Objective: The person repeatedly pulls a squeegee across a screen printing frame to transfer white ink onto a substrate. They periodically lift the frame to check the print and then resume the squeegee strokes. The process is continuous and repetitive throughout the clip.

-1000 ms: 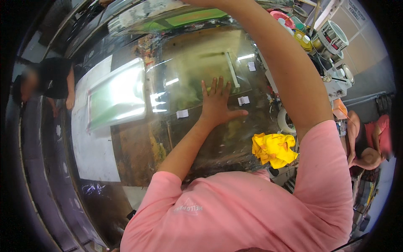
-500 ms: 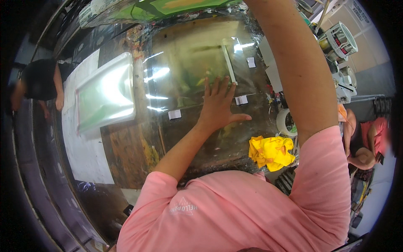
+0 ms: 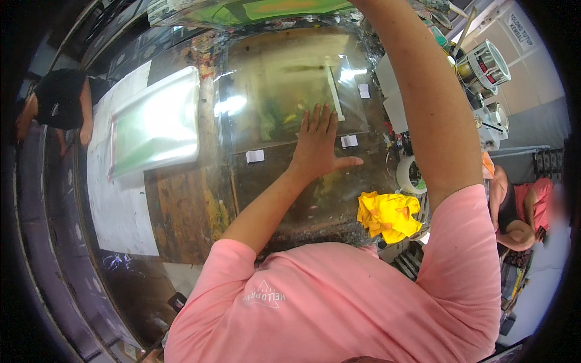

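Note:
My left hand lies flat with its fingers spread and thumb out to the side. The fingertips rest on the near edge of a clear, glossy plastic sheet on the dark worktable. A thin white strip lies just past my fingertips. Small white tabs sit on the table close to my hand and around the sheet. My right arm reaches far forward, and the hand passes out of the top of the view. At that top edge is a framed green panel.
A stack of clear plastic sheets lies on white paper at the left. By my right arm are a crumpled yellow cloth, a tape roll and several paint cans. One person stands far left, another sits right.
The view has shifted slightly. My left hand stays flat in the same place on the sheet, and my right arm remains stretched forward.

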Demonstrator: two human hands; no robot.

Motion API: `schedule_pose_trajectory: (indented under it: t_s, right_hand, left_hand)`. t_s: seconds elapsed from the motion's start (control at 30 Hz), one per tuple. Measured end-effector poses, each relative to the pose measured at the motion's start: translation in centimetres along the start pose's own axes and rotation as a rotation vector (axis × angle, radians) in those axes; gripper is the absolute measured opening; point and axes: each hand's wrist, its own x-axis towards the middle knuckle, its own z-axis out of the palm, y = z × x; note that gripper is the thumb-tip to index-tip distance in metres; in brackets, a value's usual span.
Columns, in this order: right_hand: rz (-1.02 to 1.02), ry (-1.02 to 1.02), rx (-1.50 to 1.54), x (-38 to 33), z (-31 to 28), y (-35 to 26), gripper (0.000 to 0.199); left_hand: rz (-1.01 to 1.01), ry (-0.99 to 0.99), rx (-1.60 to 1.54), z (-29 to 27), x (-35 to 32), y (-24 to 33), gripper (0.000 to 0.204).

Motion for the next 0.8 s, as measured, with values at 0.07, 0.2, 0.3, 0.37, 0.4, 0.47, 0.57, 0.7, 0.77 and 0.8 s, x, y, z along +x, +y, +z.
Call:
schedule_pose_trajectory:
  t_s: [0.07, 0.2, 0.3, 0.37, 0.4, 0.47, 0.57, 0.7, 0.77, 0.8]
  right_hand:
    - [0.030, -0.043, -0.011, 0.0, 0.0, -0.1, 0.074]
    - [0.037, -0.105, 0.031, -0.4, -0.7, -0.1, 0.075]
    - [0.081, -0.084, -0.011, -0.4, -0.4, -0.3, 0.075]
    - [0.043, -0.058, -0.020, -0.4, 0.1, -0.2, 0.075]
    - [0.023, -0.043, -0.025, -0.4, 0.4, 0.0, 0.075]
    - [0.007, 0.021, -0.037, -0.5, 0.8, 0.0, 0.075]
    - [0.051, -0.048, -0.038, -0.7, 0.6, 0.1, 0.076]
    - [0.016, 0.041, -0.018, -1.6, 0.2, -0.7, 0.074]
    - [0.002, 0.056, 0.063, -3.0, 0.1, -0.9, 0.070]
    - [-0.013, 0.074, 0.101, -3.9, 0.3, -1.1, 0.068]
  left_hand:
    - [0.007, 0.011, 0.001, 0.1, 0.0, 0.0, 0.139]
    - [0.013, 0.018, 0.008, 0.4, -0.1, 0.0, 0.137]
    - [0.008, 0.006, -0.002, 0.5, -0.2, 0.0, 0.135]
    - [0.007, 0.011, -0.011, 0.5, -0.3, -0.1, 0.133]
    - [0.010, 0.021, -0.015, 0.5, -0.3, -0.1, 0.132]
    - [0.021, 0.052, -0.047, 0.6, -0.4, 0.0, 0.128]
    - [0.038, 0.094, -0.078, 0.4, -0.5, 0.1, 0.122]
    - [-0.120, 0.268, -0.106, -3.6, -1.0, -1.2, 0.112]
    - [-0.389, 0.418, -0.408, -7.9, -1.2, -3.0, 0.104]
    - [-0.582, 0.487, -0.683, -10.6, -1.5, -4.3, 0.101]
